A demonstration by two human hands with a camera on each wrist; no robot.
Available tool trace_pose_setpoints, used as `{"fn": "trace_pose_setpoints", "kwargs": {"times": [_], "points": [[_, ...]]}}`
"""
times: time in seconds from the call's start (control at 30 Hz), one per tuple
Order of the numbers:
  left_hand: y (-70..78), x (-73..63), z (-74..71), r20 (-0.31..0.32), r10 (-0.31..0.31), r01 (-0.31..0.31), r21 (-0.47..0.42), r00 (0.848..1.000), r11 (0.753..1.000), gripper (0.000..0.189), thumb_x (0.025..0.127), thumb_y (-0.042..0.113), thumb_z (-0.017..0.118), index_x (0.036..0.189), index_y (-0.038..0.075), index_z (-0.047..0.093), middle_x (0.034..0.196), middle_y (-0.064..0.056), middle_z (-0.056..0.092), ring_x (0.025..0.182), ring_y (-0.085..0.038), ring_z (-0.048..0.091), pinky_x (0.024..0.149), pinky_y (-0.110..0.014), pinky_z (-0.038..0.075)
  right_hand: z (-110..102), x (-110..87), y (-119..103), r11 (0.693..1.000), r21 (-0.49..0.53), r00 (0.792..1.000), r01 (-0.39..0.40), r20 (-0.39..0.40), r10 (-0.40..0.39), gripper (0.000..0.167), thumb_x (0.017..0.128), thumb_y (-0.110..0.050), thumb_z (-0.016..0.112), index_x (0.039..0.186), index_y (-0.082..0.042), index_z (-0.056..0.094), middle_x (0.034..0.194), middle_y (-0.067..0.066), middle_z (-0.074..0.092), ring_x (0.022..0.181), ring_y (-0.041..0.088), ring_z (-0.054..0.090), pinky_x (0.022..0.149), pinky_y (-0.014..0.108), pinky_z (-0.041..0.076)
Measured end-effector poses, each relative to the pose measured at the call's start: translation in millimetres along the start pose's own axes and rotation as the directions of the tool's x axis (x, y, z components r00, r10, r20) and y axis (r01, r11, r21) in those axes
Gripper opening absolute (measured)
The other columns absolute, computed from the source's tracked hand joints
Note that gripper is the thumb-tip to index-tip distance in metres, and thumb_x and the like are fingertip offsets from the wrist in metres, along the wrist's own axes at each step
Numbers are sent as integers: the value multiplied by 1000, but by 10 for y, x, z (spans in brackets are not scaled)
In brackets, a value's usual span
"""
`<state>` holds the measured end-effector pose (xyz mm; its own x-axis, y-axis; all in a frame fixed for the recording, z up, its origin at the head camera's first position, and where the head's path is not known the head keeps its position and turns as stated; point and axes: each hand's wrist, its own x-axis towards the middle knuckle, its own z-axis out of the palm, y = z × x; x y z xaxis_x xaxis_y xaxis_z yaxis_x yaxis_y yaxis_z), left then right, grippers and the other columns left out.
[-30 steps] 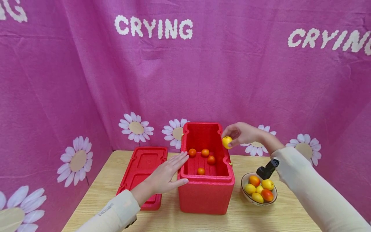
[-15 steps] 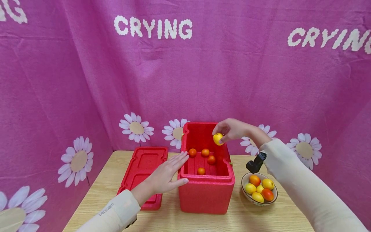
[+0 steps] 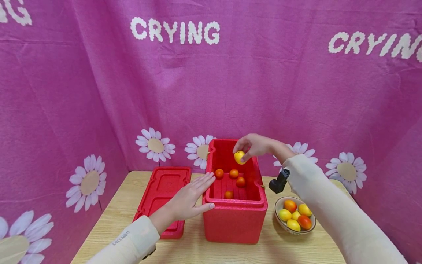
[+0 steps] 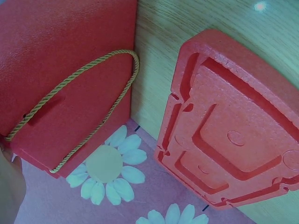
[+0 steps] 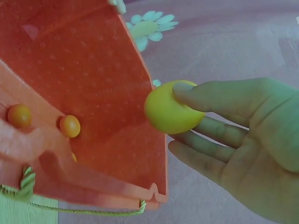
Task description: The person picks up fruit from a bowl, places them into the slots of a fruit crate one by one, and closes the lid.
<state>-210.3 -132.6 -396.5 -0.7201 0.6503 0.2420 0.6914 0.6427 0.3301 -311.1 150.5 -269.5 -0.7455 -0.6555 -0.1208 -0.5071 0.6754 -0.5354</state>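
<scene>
My right hand (image 3: 255, 145) pinches a yellow lemon (image 3: 239, 157) between thumb and fingers, over the far part of the red foam box (image 3: 235, 223). In the right wrist view the lemon (image 5: 170, 108) shows plainly, with the thumb across its side. Several orange-red round fruits (image 3: 240, 182) lie on the box floor. My left hand (image 3: 189, 198) has its fingers straight and rests on the box's left rim. The left wrist view has only a bit of that hand (image 4: 10, 189) at its edge, beside the box's gold rope handle (image 4: 79, 74).
The red lid (image 3: 169, 183) lies on the wooden table (image 3: 115, 216) left of the box. To the right stands a bowl (image 3: 280, 220) of yellow and orange-red fruits. A purple curtain (image 3: 211, 88) with daisies hangs behind.
My right hand has carried the lemon leftward from the box's right rim to above its inside. The left hand has stayed in place.
</scene>
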Motion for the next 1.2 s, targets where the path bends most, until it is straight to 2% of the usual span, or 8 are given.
{"fn": "trace_pose_setpoints", "kwargs": {"times": [0.17,0.5,0.6,0.73,0.83,1.07,1.2], "points": [[5,-10,-1,-6,-1,1,-2,1000,1000,79,89,55,56,154,23,23,163,7,19,151,-14,20,118,-45,32,55,120,-50,999,-39,1000,-8,4,9,33,80,-8,75,111,0,66,105,14,71,97,23,66,92,38,56],[-23,2,-1,-1,6,-6,9,1000,1000,78,90,56,54,154,23,23,163,6,19,151,-14,19,119,-45,31,195,384,-131,978,-159,988,-133,53,143,32,82,-12,73,113,-6,67,114,11,68,106,26,61,97,39,53],[-30,4,2,0,12,-12,12,1000,1000,78,90,56,54,154,23,23,163,7,18,151,-13,18,119,-44,30,231,438,-121,974,-150,981,-170,71,182,35,82,-12,73,115,-5,66,114,12,68,103,25,61,94,38,55],[-32,3,-5,6,18,-18,7,1000,1000,79,90,55,54,154,22,22,163,7,18,151,-13,18,119,-43,30,302,475,-102,962,-80,958,-261,98,268,40,80,-13,75,118,-8,64,116,9,65,102,24,60,88,36,58],[-35,2,-10,5,23,-23,2,1000,1000,79,90,55,54,154,23,22,163,7,18,151,-15,18,119,-44,31,361,508,-78,947,-53,941,-318,107,322,40,80,-13,75,118,-10,64,116,8,63,104,23,57,89,37,58],[-53,10,-8,4,21,-21,-3,1000,1000,79,90,56,54,154,24,21,163,9,17,151,-12,16,120,-43,30,470,616,19,931,-62,925,-359,112,364,32,81,-10,73,113,-8,67,110,8,65,101,22,57,93,35,56],[-66,7,-8,-3,20,-20,0,1000,1000,79,90,55,55,154,23,22,163,9,18,151,-13,17,119,-43,31,521,680,55,931,-96,928,-351,99,360,31,82,-9,73,112,-6,68,108,9,66,97,21,58,94,35,56]]}}
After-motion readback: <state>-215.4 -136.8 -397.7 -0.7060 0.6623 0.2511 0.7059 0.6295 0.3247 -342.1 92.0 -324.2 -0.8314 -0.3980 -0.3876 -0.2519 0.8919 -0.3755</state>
